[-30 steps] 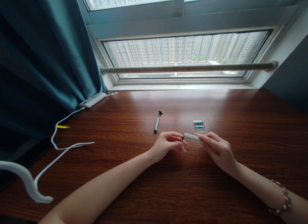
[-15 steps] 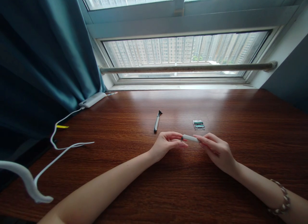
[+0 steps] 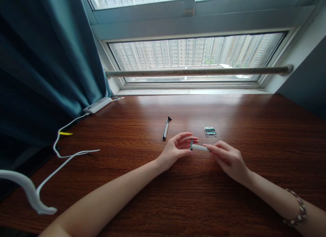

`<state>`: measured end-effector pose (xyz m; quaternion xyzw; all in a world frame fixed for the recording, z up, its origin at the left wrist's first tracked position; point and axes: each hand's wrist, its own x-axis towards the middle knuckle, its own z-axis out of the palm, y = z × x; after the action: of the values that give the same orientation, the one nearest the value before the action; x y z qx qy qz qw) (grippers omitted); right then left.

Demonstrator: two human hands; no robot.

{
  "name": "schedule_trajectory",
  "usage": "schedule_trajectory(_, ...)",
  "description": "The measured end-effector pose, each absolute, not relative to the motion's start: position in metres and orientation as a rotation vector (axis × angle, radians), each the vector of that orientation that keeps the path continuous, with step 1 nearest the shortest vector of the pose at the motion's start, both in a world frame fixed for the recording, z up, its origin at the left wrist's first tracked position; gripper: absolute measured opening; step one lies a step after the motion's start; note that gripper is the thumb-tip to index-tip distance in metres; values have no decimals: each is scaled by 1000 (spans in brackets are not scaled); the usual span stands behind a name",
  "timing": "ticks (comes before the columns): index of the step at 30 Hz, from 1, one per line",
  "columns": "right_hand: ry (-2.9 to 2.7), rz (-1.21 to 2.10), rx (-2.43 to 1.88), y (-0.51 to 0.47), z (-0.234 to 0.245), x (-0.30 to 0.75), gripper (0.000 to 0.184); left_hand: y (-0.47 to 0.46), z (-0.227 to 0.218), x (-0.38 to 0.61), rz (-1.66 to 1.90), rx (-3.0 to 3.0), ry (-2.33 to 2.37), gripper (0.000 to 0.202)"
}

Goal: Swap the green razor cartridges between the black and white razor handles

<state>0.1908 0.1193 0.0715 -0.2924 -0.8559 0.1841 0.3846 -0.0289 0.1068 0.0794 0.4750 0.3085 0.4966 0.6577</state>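
My right hand (image 3: 230, 159) pinches the end of a razor (image 3: 200, 148) with a pale handle, thumb and fingers closed on it. The razor lies roughly level above the table, its dark green head (image 3: 192, 145) pointing left. Around that head is my left hand (image 3: 174, 150), fingers spread apart, its thumb tip by the head's lower end. Whether the thumb presses on it I cannot tell. Beyond my left hand a second razor handle (image 3: 166, 129), grey and black, rests on the table. A small clear case (image 3: 210, 131) with green-striped blade cartridges lies past my right hand.
The brown wooden table (image 3: 142, 203) runs to a window with a horizontal rail (image 3: 198, 72). At the left are a white power strip or box (image 3: 98, 105), a white cable (image 3: 68, 158), a curved white stand (image 3: 30, 191) and a blue curtain (image 3: 58, 53).
My left fingers have spread and the thumb has drawn back, so more of the razor's head shows. The razor has shifted slightly left and turned. My right hand keeps its pinch.
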Motion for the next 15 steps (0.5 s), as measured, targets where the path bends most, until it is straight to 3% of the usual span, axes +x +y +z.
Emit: schedule_trajectory(15,-2117,451,-805,120,72,191,32,106,80,-28,1086,1089,645,58)
